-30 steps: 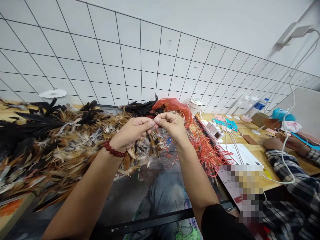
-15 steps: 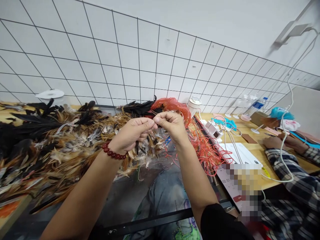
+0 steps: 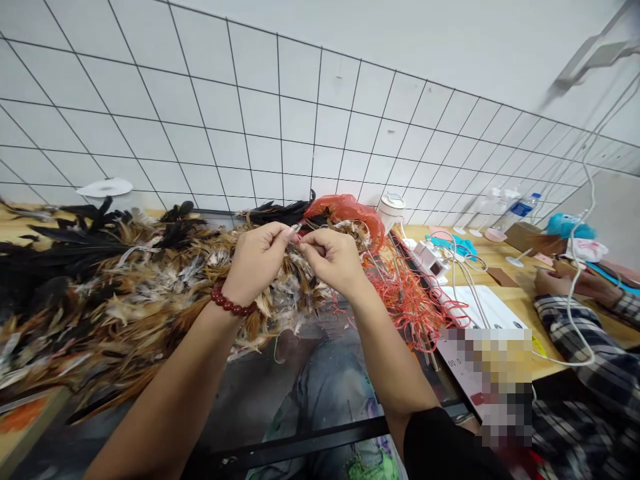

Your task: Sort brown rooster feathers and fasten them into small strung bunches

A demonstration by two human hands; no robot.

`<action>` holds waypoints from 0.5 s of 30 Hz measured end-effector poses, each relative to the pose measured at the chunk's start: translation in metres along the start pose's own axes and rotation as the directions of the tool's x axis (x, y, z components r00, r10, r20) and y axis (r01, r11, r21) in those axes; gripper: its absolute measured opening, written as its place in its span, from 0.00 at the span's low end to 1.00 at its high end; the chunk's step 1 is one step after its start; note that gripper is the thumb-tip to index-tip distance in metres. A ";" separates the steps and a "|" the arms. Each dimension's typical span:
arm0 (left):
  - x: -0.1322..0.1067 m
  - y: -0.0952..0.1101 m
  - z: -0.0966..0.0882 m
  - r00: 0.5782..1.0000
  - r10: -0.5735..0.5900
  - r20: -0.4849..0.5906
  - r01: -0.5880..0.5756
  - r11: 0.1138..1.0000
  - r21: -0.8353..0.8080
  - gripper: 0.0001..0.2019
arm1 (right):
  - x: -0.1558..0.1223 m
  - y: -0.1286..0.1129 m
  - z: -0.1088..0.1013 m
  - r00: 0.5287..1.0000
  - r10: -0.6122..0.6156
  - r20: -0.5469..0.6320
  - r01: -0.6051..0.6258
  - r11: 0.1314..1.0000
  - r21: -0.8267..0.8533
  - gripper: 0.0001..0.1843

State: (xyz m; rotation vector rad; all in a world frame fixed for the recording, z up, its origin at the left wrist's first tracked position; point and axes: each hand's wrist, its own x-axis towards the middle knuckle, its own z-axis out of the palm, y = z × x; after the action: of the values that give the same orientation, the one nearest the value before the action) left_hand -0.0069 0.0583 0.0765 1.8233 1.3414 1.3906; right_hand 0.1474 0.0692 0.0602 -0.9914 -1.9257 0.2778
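Left hand (image 3: 257, 260) and right hand (image 3: 327, 260) are pinching a small feather tuft (image 3: 296, 231) above the table's (image 3: 530, 297) near edge (a large feather heap (image 3: 100, 287) is lying loose along its left side, mostly untouched).

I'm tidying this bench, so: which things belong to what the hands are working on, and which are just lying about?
In use:
left hand and right hand, pinching a small feather bunch between them
feather pile
probably the red cords

Lying about:
white cup
water bottle
red bag
blue fluffy thing
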 end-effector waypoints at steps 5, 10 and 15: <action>0.003 -0.004 -0.005 0.979 0.122 0.163 -0.162 0.953 0.256 0.13 | -0.002 -0.009 -0.014 0.981 -0.148 0.127 0.179 0.942 -0.286 0.12; 0.004 -0.001 -0.012 0.885 0.124 0.448 -0.222 0.960 0.173 0.17 | 0.001 -0.001 -0.030 0.978 -0.201 0.057 0.205 0.976 -0.067 0.11; -0.002 0.005 -0.008 0.806 0.213 0.552 -0.329 0.937 0.118 0.17 | 0.004 0.010 -0.023 0.989 -0.149 0.026 0.141 0.972 0.186 0.08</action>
State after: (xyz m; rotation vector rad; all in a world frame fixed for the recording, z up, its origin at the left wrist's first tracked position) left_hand -0.0123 0.0530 0.0832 2.3937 0.9793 0.7711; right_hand 0.1706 0.0744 0.0700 -0.7249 -1.9585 0.3861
